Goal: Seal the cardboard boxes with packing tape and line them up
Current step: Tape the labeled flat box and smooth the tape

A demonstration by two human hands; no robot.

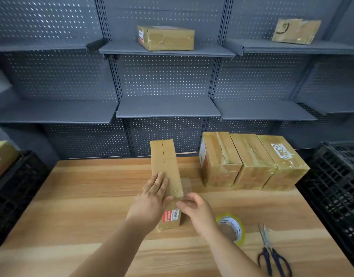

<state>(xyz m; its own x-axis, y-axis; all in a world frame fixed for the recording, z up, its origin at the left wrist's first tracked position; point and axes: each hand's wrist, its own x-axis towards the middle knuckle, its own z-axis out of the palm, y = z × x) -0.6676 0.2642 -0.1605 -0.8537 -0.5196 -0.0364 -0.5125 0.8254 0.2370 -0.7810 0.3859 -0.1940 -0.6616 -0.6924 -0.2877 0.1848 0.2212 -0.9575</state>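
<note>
Midway across a light wooden table (pixel 82 196), lengthwise away from the viewer: a long brown cardboard box (pixel 167 162), centre seam on top showing as a dark slit, red-and-white label on the near end. Flat on its near top, left of the seam: the left hand (pixel 152 196), fingers straight and together, pressing down, gripping nothing. At the near right corner: the right hand (pixel 198 210), thumb and curled fingers closed on the near end of a strip of clear tape (pixel 186 184) hanging just beside the box's right side. Beyond the right wrist, partly hidden by it: a roll of packing tape with a yellow rim (pixel 235 230), flat on the table. Farther right, near the front edge: steel scissors with dark blue handles (pixel 269 250), blades together. At the rear right of the table, touching side by side in a row: three glossy taped cardboard boxes (pixel 252 162), apart from the long box. Off the table's right end: a black plastic crate (pixel 336 186); off the left end, a second black crate (pixel 18 186) with a brown box (pixel 2 156) inside. Behind, on the top tier of grey perforated metal shelves (pixel 166 108): two more taped boxes (pixel 166 39).
</note>
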